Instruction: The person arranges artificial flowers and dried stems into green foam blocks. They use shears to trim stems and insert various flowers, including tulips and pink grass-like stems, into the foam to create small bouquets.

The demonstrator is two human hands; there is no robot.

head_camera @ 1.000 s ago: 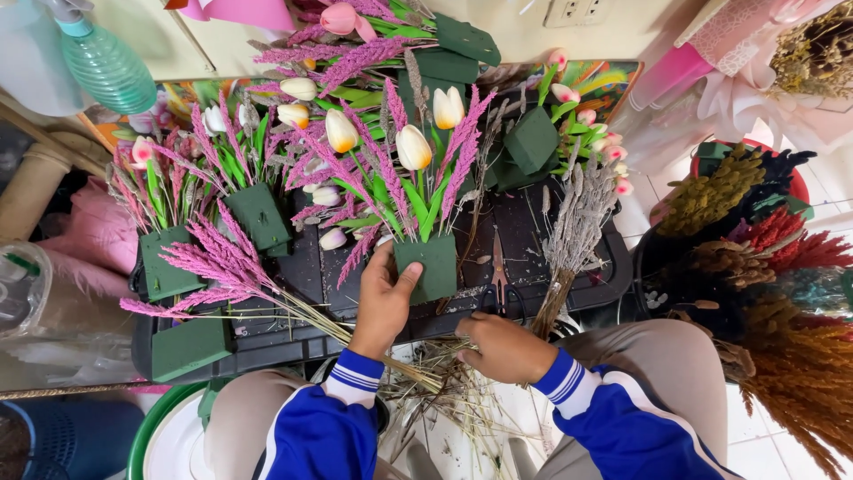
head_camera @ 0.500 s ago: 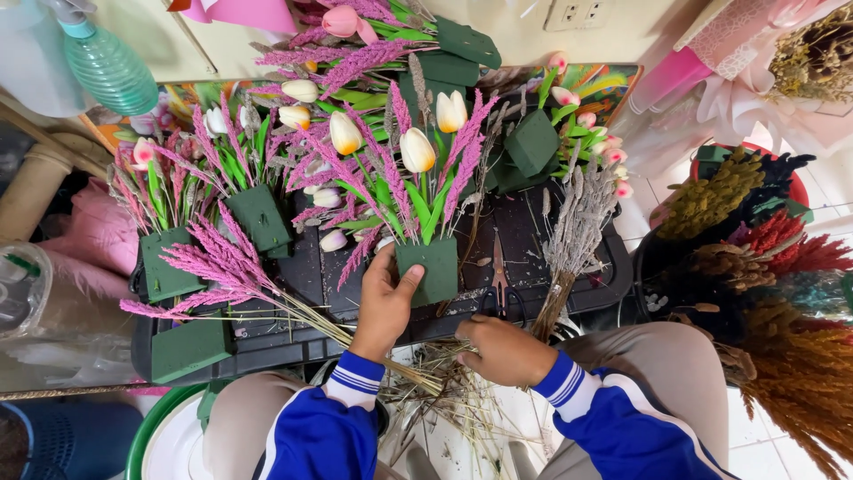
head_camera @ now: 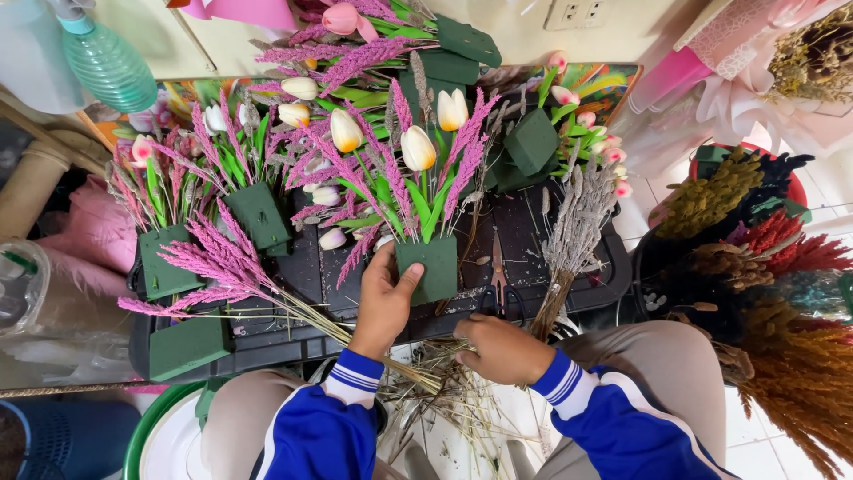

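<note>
L hand [head_camera: 384,302] grips green foam block [head_camera: 433,269] w/ tulips; R hand [head_camera: 499,348] fist closed near scissors [head_camera: 499,283].

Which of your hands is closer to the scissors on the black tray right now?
Right. The right hand rests just below the scissors, close to their handles. The left hand is off to their left, gripping the green foam block that holds the tulips.

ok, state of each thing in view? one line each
left hand: gripping the foam block
foam block: upright, stuck with tulips
right hand: low, on loose dried stems
scissors: flat on the tray, blades closed
spray bottle: capped
spare block: bare, lying flat
</note>
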